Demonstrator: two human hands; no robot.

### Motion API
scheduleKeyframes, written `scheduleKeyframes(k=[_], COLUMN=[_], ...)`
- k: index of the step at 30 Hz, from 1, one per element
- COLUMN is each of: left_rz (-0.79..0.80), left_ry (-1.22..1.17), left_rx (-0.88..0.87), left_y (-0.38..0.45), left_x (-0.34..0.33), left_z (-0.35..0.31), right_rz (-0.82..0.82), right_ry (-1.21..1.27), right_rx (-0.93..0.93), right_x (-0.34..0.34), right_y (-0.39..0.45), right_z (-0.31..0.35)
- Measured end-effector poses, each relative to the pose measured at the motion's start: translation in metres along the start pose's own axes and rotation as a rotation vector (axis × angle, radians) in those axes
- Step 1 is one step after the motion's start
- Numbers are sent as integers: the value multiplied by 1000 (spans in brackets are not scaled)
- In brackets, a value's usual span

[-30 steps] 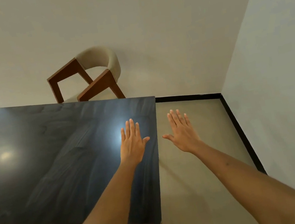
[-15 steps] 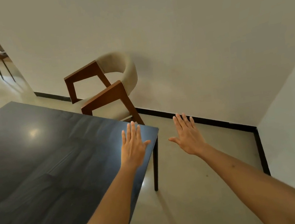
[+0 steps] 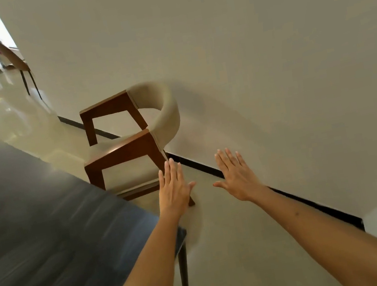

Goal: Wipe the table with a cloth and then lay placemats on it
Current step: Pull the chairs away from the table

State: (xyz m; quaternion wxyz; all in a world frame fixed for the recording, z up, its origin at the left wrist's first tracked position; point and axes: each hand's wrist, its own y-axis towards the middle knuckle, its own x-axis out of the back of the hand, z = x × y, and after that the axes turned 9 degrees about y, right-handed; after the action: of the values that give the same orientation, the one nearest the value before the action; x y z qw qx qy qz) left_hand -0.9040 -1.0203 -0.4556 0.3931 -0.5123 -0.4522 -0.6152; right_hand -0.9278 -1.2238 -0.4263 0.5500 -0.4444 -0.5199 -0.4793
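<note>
Left hand [image 3: 174, 190] and right hand [image 3: 237, 179] flat, fingers spread wide, holding nothing; no cloth visible; counter [image 3: 35, 231] looked hard, glossy, likely slick

Chair [image 3: 133, 149] behind table [image 3: 47, 229], against wall [image 3: 243, 58].

Left hand [image 3: 174, 190] flat; right hand [image 3: 237, 180] flat.

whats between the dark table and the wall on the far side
In the head view, a wooden chair with a cream back stands between the dark table and the wall, on pale floor.
</note>
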Motion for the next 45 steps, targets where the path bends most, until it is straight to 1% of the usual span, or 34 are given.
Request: scheduleKeyframes(k=[3, 7, 10, 12, 18, 21, 23, 26, 29, 37, 39, 42, 45], left_rz=[9, 28, 61, 78, 64, 49, 38, 90, 93, 68, 108, 124, 171], left_ry=[44, 65, 77, 82, 83, 59, 62, 67, 64, 50, 24, -9, -127], left_rx=[36, 56, 127, 163, 283, 362, 412, 481, 538, 601, 628, 640, 640], left_y=[42, 81, 107, 127, 204, 238, 250, 261, 280, 366, 382, 398, 412], left_x=[-1, -4, -16, -23, -31, -35, -41, -55, -64, -90, -102, -116, -128], left_z=[-6, -4, -2, -6, -18, -18, -15, -11, 0, 33, 39, 48, 62], right_rz=[-43, -23, 7, -5, -26, -11, -10, 20, 19, 52, 96, 74, 75], right_ry=[6, 34, 20, 9, -23, -40, -32, -2, 26, 85, 63, 53, 77], right_rx=[15, 35, 113, 172, 287, 353, 389, 449, 514, 606, 637, 693, 762], right_x=[15, 13, 12, 14, 21, 24, 22, 13, 5, -11, -14, -20, -25], right_y=[47, 90, 123, 153, 256, 303, 330, 360, 389, 487, 514, 549, 574], right_z=[-35, -64, -80, -94, -139, -153, -156, -153, -145, -143, -144, -139, -124])
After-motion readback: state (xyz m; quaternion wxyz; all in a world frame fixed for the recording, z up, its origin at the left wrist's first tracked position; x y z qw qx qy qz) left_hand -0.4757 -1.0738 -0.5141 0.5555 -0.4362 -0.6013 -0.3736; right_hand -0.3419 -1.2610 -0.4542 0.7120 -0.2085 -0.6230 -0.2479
